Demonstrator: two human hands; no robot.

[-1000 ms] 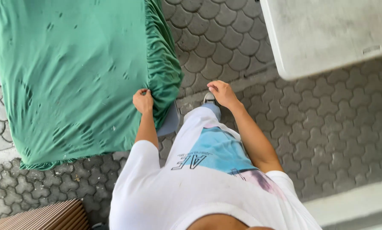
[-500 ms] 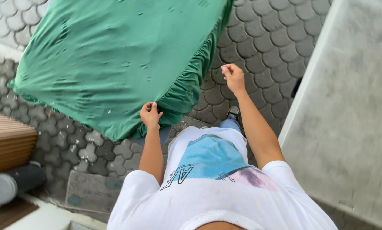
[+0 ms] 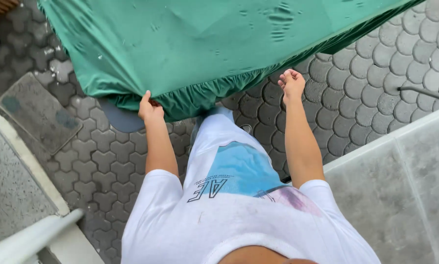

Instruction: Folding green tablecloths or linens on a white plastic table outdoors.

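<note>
My left hand (image 3: 150, 108) is closed on the gathered hem of the green cover (image 3: 200, 46), pinching the ruffled edge at about 10 o'clock from my chest. My right hand (image 3: 292, 83), at 1 o'clock, has its fingers curled loosely just beside the same hem; I cannot tell whether it grips the cloth. The cover lies stretched over the worktop ahead of me, from 10 to 2 o'clock, its frilled edge hanging toward the paving stones (image 3: 376, 73). To do this well, I judge both hands should hold the hem firmly and level, pulling evenly so the elastic sits flat under the edge rather than bunching at one corner.
</note>
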